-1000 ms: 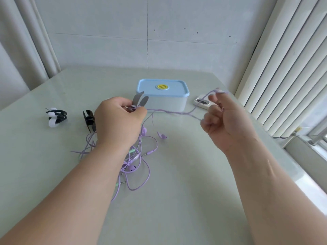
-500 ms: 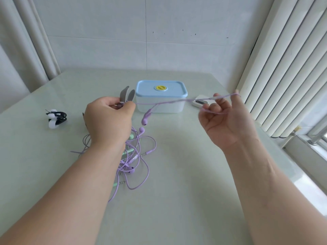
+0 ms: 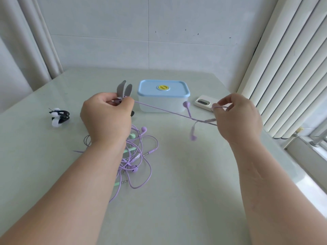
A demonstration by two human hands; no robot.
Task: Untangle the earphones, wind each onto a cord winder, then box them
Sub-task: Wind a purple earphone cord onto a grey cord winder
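Fingers (image 3: 127,103) of the left hand (image 3: 106,119) were curled round the bottom of the grey cord winder (image 3: 124,89), pinning one end of the purple cord (image 3: 159,110) against it. Over on the right hand (image 3: 238,121), thumb and fingertips pinched the far end of that cord, with some slack looped at the palm.

So, big picture: everything sat on a pale green table (image 3: 185,200). The blue-lidded box (image 3: 163,97) was at the back, lid on, just behind the hands. The rest of the tangle (image 3: 137,152), purple and mint leads, lay on the table under and beside the left wrist, not yet sorted. One black winder with a white lead (image 3: 59,116) lay well off to the left, looked finished to me.

The bit that matters: the cord ran taut and nearly straight from the left fingers across to the right hand, sloping slightly toward the person, in front of the box and clear of the table. So its long axis was left to right, all the free length lay to the right of the winder, and the winder's two flaps pointed up and away.

The two earbuds (image 3: 193,137) hung off the line close to the right hand. My guess is the right hand does the wrapping while the left just holds steady, and those buds could swing and snag.
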